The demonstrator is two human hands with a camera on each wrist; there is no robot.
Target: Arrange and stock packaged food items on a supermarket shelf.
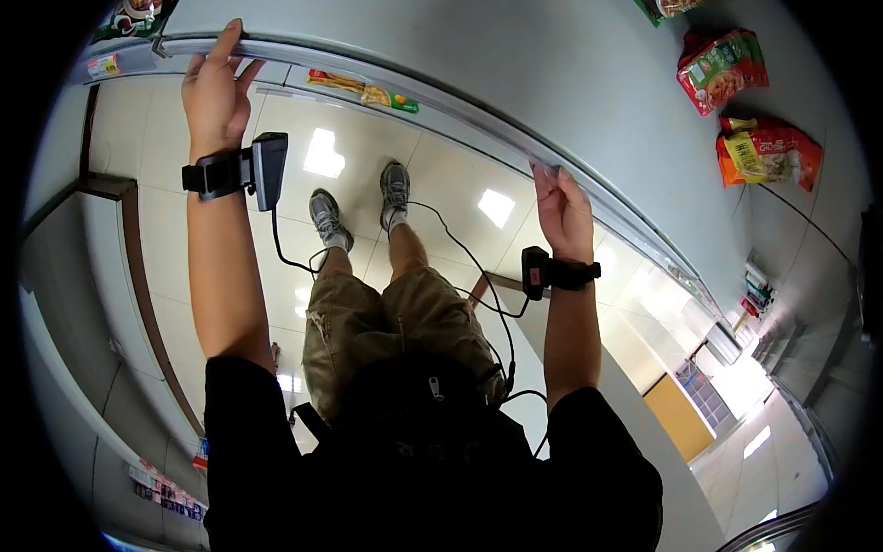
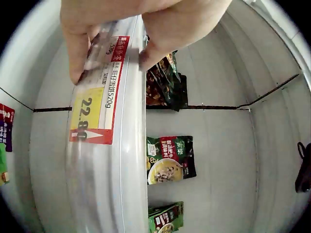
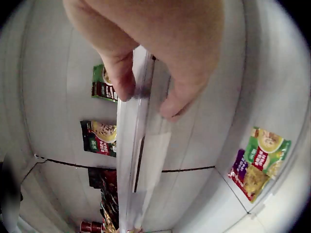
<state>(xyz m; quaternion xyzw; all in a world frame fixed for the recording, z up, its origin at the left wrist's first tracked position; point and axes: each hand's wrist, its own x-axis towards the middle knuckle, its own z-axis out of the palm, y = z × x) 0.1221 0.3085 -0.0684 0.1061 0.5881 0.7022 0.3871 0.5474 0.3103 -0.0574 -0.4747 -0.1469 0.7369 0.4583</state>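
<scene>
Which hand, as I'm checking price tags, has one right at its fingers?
The left hand: it grips the shelf edge at a red-and-yellow price tag. The right hand grips a stretch showing none.

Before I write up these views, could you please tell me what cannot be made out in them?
- Left wrist view: the upper stretch of the shelf rail, hidden by the left grip.
- Left wrist view: the lower part of the lowest green packet, cut off by the bottom edge.
- Right wrist view: the dark shape at far left, blurred and cut off.
- Head view: print on the small shelf label, too small to read.
</scene>
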